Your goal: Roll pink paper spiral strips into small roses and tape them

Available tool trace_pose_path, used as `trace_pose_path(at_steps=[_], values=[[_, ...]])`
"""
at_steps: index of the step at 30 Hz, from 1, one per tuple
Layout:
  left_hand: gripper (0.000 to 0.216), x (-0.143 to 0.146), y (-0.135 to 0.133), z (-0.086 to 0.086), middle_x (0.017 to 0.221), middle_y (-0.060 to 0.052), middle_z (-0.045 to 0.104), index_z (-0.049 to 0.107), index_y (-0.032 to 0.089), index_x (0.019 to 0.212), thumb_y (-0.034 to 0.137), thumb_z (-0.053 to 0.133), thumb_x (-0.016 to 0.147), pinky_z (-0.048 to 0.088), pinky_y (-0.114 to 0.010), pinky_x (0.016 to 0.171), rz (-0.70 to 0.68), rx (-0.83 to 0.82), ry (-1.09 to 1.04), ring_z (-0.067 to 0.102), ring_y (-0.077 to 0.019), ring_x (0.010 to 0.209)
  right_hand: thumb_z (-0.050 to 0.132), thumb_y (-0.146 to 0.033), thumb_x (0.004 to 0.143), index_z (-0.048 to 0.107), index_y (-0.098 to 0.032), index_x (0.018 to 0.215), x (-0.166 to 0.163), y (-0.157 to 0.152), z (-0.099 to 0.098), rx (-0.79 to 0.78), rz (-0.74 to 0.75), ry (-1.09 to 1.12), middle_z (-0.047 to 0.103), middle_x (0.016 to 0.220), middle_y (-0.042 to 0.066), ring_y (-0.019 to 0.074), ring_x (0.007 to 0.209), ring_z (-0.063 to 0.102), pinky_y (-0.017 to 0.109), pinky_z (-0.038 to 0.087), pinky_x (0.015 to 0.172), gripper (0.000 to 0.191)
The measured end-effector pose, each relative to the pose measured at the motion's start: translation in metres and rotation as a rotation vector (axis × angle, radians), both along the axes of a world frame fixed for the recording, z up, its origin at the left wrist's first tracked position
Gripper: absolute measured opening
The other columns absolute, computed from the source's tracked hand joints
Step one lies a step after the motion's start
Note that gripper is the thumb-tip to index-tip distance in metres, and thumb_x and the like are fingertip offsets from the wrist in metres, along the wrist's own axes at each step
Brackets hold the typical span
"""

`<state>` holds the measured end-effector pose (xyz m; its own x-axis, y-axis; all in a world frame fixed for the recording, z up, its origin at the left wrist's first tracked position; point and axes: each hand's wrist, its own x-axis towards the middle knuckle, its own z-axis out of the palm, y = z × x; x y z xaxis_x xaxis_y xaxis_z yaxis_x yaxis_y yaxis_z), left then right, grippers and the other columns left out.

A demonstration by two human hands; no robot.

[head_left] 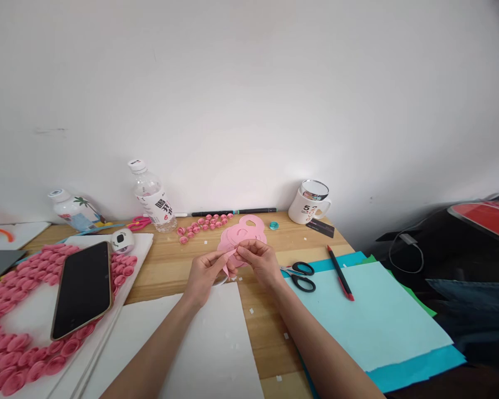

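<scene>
Two bare hands meet over the wooden table [183,255], and between them is a pink paper strip [225,270], just in front of a loose pile of pale pink cut-outs [233,234]. The left hand [203,274] has thumb and fingers closed on it, a folded tail hanging below; the right hand [261,260] pinches its upper end, fingertips almost against the other's. How the remaining right fingers curl, I cannot tell from here.

I'd expect the strip to weigh next to nothing, to bend easily and spring back a little, and to crease or tear if tugged. A light pinch near the edge, thumb against forefinger, should suit it better than a full grasp.

The cut-outs look flat and matte, with wavy rims and rounded holes. Behind them sit small pink rosettes [208,223], tightly coiled, and one teal rosette [274,225]. To the right, black-handled scissors [296,271] lie with hard, glossy loops beside a smooth pale blue sheet [370,316], faintly ragged along its near edge
</scene>
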<state>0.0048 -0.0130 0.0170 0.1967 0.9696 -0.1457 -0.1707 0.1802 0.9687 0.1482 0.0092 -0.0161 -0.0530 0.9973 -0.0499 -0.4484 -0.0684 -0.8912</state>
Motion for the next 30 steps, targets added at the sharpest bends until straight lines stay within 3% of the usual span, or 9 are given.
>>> trace_pose_path(at_steps=[5, 13, 23, 30], values=[[0.021, 0.0009, -0.0002, 0.0009, 0.056, -0.002, 0.061, 0.064, 0.014, 0.062, 0.034, 0.064, 0.069, 0.048, -0.028, 0.056, 0.013, -0.01, 0.019, 0.053, -0.0111, 0.047, 0.076, -0.028, 0.056, 0.067, -0.019, 0.069, 0.0002, 0.0005, -0.0027, 0.031, -0.035, -0.08, 0.065, 0.061, -0.001, 0.011, 0.056, 0.058, 0.027, 0.049, 0.061, 0.018], [0.022, -0.0012, 0.0012, -0.0015, 0.056, -0.002, 0.061, 0.061, 0.014, 0.062, 0.033, 0.062, 0.072, 0.046, -0.026, 0.054, 0.009, 0.013, -0.021, 0.053, -0.0107, 0.048, 0.071, -0.03, 0.064, 0.07, -0.019, 0.079, 0.0019, 0.0007, -0.0034, 0.044, 0.041, -0.064, 0.069, 0.081, 0.004, 0.0124, 0.068, 0.062, 0.029, 0.05, 0.074, 0.019], [0.02, -0.0003, 0.0002, -0.0012, 0.055, -0.001, 0.061, 0.063, 0.014, 0.063, 0.033, 0.064, 0.069, 0.047, -0.026, 0.056, 0.036, -0.009, -0.008, 0.055, -0.0115, 0.05, 0.076, -0.028, 0.059, 0.068, -0.017, 0.069, 0.002, 0.0004, -0.0037, 0.014, 0.016, -0.046, 0.067, 0.061, 0.0, 0.0113, 0.057, 0.061, 0.025, 0.049, 0.06, 0.016], [0.022, -0.0026, 0.0009, -0.003, 0.056, -0.002, 0.061, 0.063, 0.013, 0.064, 0.033, 0.062, 0.072, 0.046, -0.024, 0.055, 0.031, 0.014, 0.0, 0.055, -0.0106, 0.05, 0.074, -0.027, 0.061, 0.071, -0.018, 0.076, 0.0017, 0.0005, -0.0047, 0.02, 0.049, -0.048, 0.071, 0.073, 0.003, 0.0117, 0.064, 0.062, 0.025, 0.049, 0.067, 0.017]])
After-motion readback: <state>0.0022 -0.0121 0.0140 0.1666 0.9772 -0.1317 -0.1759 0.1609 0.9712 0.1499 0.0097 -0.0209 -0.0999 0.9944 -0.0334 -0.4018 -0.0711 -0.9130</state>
